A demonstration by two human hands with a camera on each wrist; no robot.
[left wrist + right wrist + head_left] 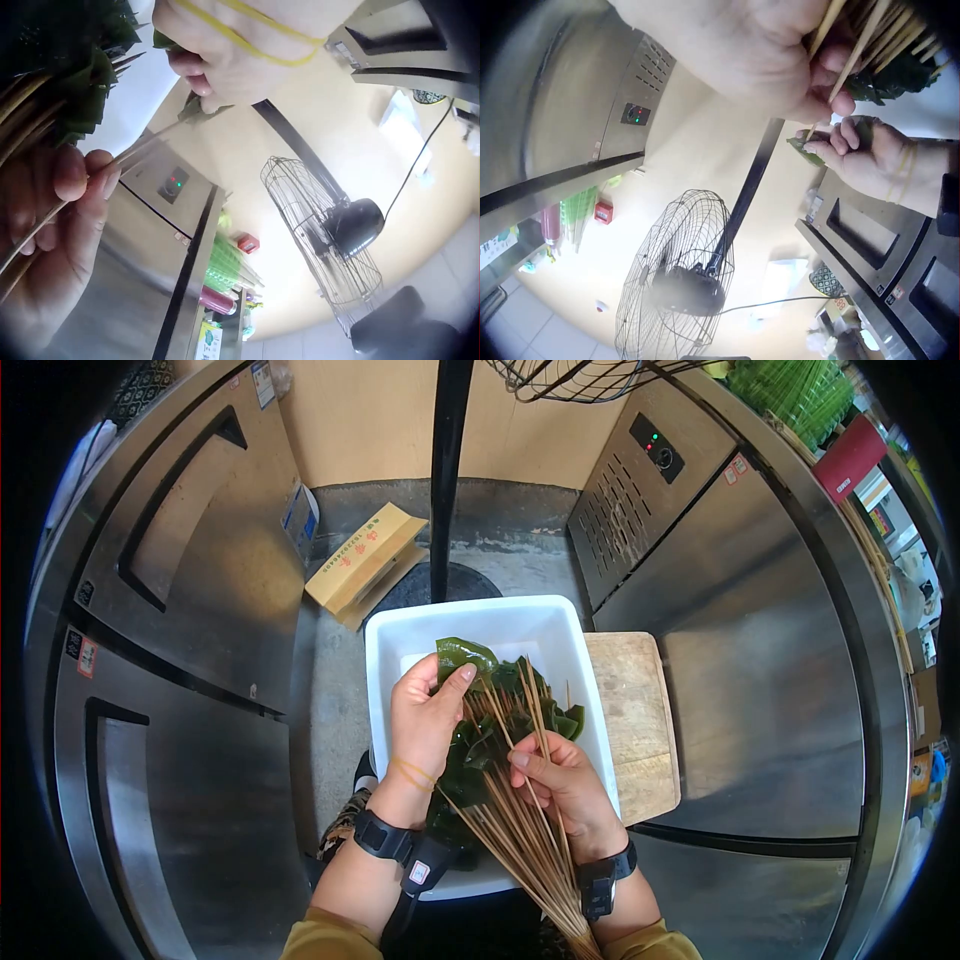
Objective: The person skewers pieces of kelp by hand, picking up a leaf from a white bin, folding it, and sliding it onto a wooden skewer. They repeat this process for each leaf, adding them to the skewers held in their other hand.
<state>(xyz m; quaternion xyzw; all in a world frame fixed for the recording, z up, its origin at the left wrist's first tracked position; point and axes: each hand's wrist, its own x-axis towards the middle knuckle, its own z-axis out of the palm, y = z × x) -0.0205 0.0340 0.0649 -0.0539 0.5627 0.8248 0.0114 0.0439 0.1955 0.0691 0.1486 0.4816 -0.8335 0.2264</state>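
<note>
A white plastic tub (470, 612) holds glossy dark-green kelp pieces (465, 760) and many thin bamboo skewers (515, 840), whose ends fan out toward the person. Over the tub's left side, my left hand (420, 710) pinches a folded strip of kelp (463, 652) between thumb and fingers. My right hand (568, 785) pinches one bamboo skewer (146, 140) with thumb and fingertips, its tip pointing to the left hand. In the right wrist view this skewer (853, 60) reaches the kelp at the left fingers. More skewers lie under and beside the right hand.
A wooden board (640, 730) lies to the right of the tub. Steel cabinets (200, 790) stand on both sides. Behind the tub rise a black fan pole (448, 480) and its round base (475, 582); a cardboard piece (365, 565) leans beside it.
</note>
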